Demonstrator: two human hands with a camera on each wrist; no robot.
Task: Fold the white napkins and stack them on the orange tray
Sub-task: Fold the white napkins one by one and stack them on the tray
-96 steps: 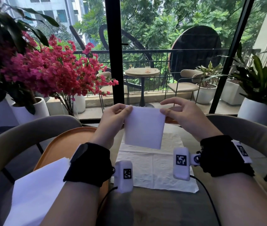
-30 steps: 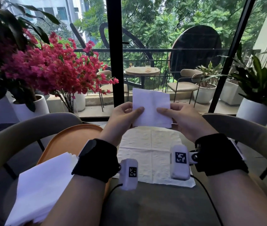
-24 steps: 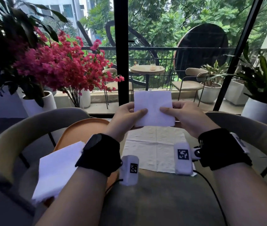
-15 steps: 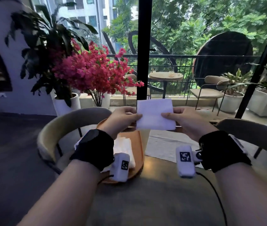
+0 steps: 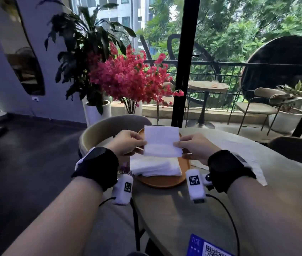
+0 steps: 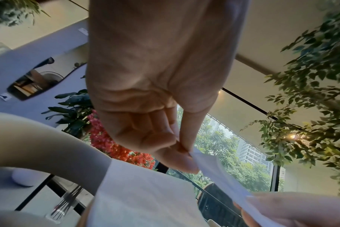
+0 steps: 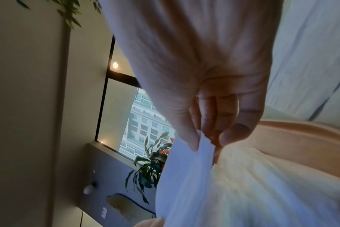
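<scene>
Your head camera looks forward and down over the round table (image 5: pixel 174 209); both wrist cameras peer up, close under each palm, sharing the folded napkin (image 5: pixel 162 142).

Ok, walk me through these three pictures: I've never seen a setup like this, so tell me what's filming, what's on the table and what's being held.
There is no machine here: a person works with bare hands and wears three cameras. The wide picture comes from a camera on the head, looking down at both arms. The other two come from small cameras strapped to each wrist, looking along the hand at the fingers.

The left hand and the right hand each pinch one side edge of a folded white napkin, held up in the air. Just below it, an orange tray sits on the round table and carries a stack of folded napkins. To the right, more white napkins lie flat on the table.

The wrist pictures show the same pinches close up: left, right.
</scene>
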